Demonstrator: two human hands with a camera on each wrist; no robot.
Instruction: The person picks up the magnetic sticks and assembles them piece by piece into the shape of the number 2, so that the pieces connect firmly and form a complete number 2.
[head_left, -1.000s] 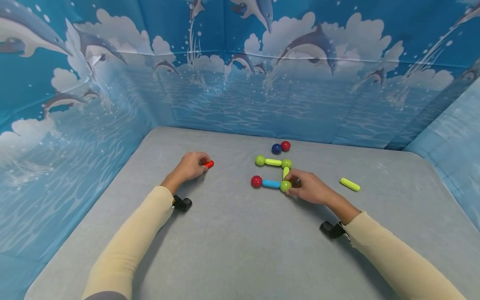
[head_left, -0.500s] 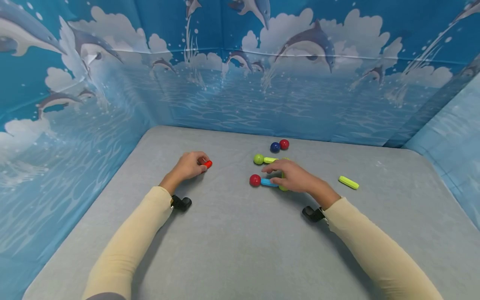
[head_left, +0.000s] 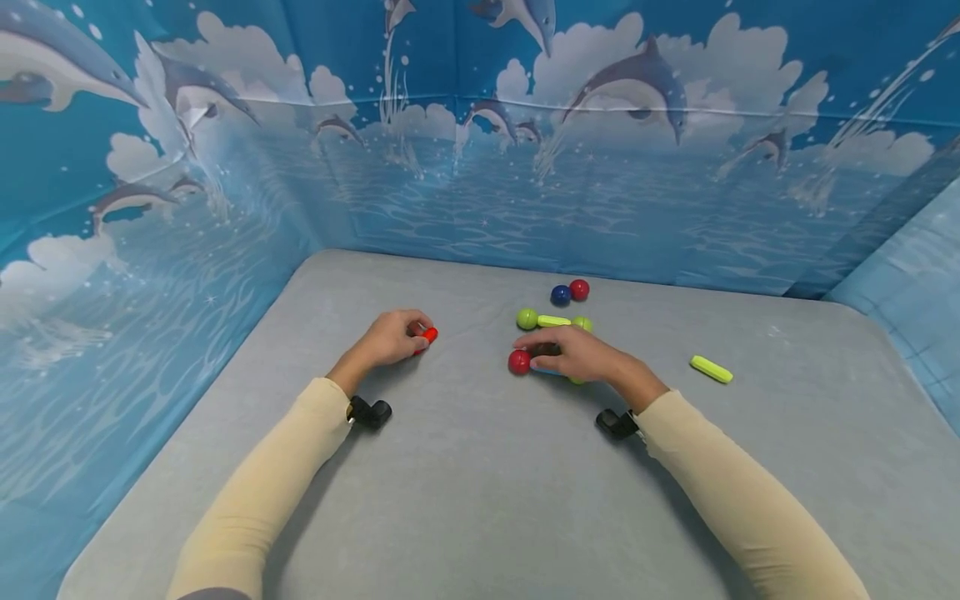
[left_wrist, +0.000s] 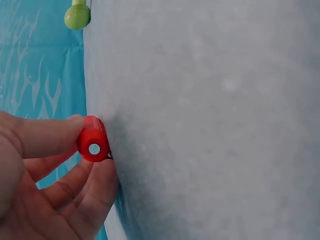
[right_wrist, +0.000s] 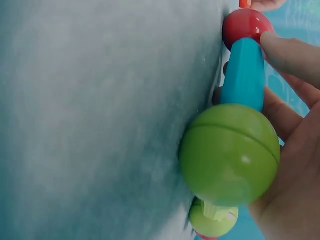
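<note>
My left hand [head_left: 392, 337] pinches a short red rod [left_wrist: 92, 140] between thumb and fingers, low over the table; a pale metal disc shows in the rod's end. My right hand [head_left: 581, 353] grips the red ball [head_left: 519, 362] at the near left end of a joined shape, the thumb on the ball's side and fingers curled behind. A blue rod [right_wrist: 243, 75] links that ball to a green ball [right_wrist: 230, 155]. Farther back, a yellow-green rod [head_left: 553, 321] joins two more green balls, one of them at the left end [head_left: 527, 318]. The hand partly hides the shape's right side.
A dark blue ball [head_left: 561, 295] and a second red ball [head_left: 579, 289] lie together behind the shape. Off to the right is a loose yellow-green rod [head_left: 711, 369]. The grey table [head_left: 480, 483] meets a dolphin-print curtain [head_left: 480, 183] at the back.
My right hand has let go of the near right green ball and moved left along the blue rod to the red ball. The left hand still holds the red rod, now turned slightly.
</note>
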